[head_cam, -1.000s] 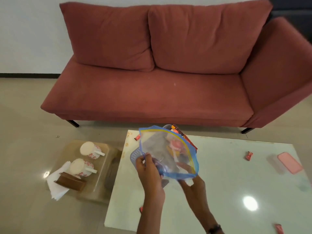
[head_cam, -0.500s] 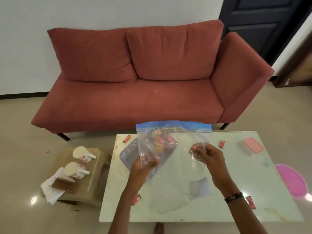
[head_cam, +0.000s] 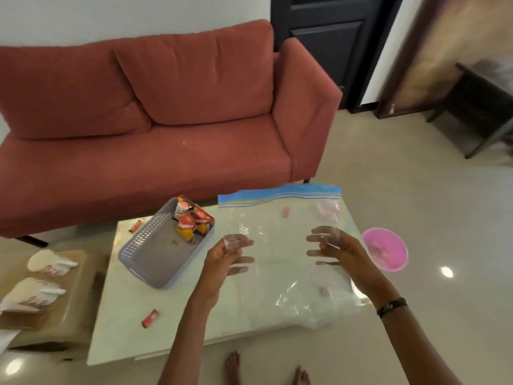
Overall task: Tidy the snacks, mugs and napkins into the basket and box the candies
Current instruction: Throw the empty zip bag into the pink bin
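Note:
I hold a large clear zip bag (head_cam: 280, 245) with a blue seal strip upright over the white table (head_cam: 125, 323). My left hand (head_cam: 222, 262) pinches its left side and my right hand (head_cam: 338, 254) grips its right side, fingers behind the plastic. A grey basket (head_cam: 155, 254) on the table holds orange-red snack packets (head_cam: 191, 220) at its far end. Small red candies lie on the table: one near the front left (head_cam: 150, 318), one by the basket's far corner (head_cam: 135, 225), others seen blurred through the bag. Two white mugs (head_cam: 50, 263) stand on a low side stand at the left.
A red sofa (head_cam: 155, 134) stands behind the table. A low brown stand (head_cam: 75, 309) at the left carries the mugs, a brown holder and white napkins. A pink round object (head_cam: 385, 252) lies on the floor to the right. My bare feet show below the table's front edge.
The view has swung right and down. The bag has moved right, off the basket, and hangs spread between both hands. The snack packets now show uncovered in the basket.

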